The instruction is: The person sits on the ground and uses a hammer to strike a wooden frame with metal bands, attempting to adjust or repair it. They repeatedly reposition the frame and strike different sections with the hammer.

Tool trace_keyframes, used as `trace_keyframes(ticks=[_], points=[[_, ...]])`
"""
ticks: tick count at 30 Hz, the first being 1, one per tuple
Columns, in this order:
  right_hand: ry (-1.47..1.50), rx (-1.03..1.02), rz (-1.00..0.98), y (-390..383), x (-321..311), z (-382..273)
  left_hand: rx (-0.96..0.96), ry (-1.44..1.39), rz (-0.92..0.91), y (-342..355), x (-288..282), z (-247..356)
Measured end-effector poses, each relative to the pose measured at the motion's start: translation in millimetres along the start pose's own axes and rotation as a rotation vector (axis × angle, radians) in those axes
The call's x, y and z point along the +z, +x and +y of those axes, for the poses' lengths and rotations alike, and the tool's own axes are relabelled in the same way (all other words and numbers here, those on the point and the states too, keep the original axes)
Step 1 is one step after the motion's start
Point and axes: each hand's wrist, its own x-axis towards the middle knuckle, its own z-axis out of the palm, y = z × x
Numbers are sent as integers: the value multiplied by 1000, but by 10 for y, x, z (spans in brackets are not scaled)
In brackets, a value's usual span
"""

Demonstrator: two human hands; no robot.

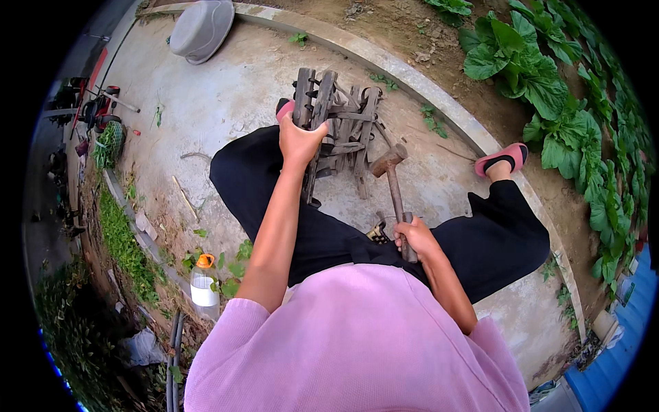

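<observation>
A weathered wooden frame of slats and crossbars, like a small folding stool (353, 147), stands between my legs on the concrete. My left hand (300, 143) is closed round one of its thick upper bars, thumb on the near side. In my right hand (417, 237), close to my lap, is a hammer (395, 189) gripped low on its handle. Its rusty brown head points away from me and sits just right of the stool, and I cannot tell whether they touch. A small patterned item behind the right hand is partly hidden.
A grey basin (202, 31) lies tilted at the far left. Left of me stands a clear bottle with an orange cap (204, 281). A raised concrete curb (439, 89) borders leafy green plants (549, 89) on the right. A thin stick (184, 198) lies on the ground.
</observation>
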Motion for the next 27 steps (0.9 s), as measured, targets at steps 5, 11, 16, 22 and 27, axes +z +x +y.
trace_keyframes(ticks=[5,11,16,22,27], points=[[126,-36,203,-188,-429,-100,104,-44,-47,-4,14,578],[315,-51,342,-170,-580,-32,250,-160,-137,198,674,672],[319,-17,344,-111,-610,28,384,-15,-212,377,967,941],[313,31,310,-34,-576,15,377,74,-376,498,884,1017],[320,32,309,-13,-595,121,327,-53,-15,618,224,741]])
